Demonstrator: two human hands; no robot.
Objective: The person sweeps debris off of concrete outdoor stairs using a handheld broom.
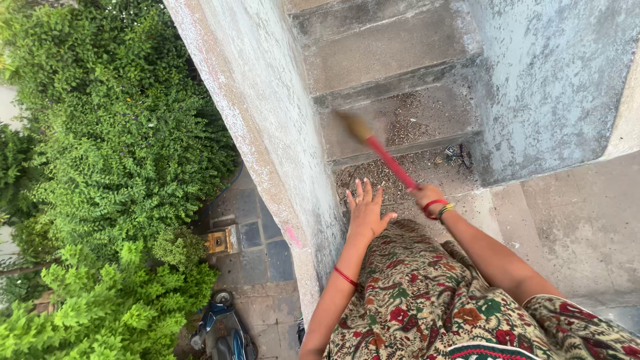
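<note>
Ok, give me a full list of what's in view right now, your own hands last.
red-handled broom with straw-coloured bristles: one, held over the steps
grey concrete steps: several, going down ahead
brown dry litter: scattered on the nearest steps
grey concrete parapet wall: one, left of the steps
pale plastered wall: one, right of the steps
green bushes: many, far left, below
blue scooter: one, on the paving below
floral patterned garment: one, bottom centre
left hand: open, fingers spread, beside the parapet, red bangle on the wrist
right hand: closed on the broom handle, red and green bangles
</note>
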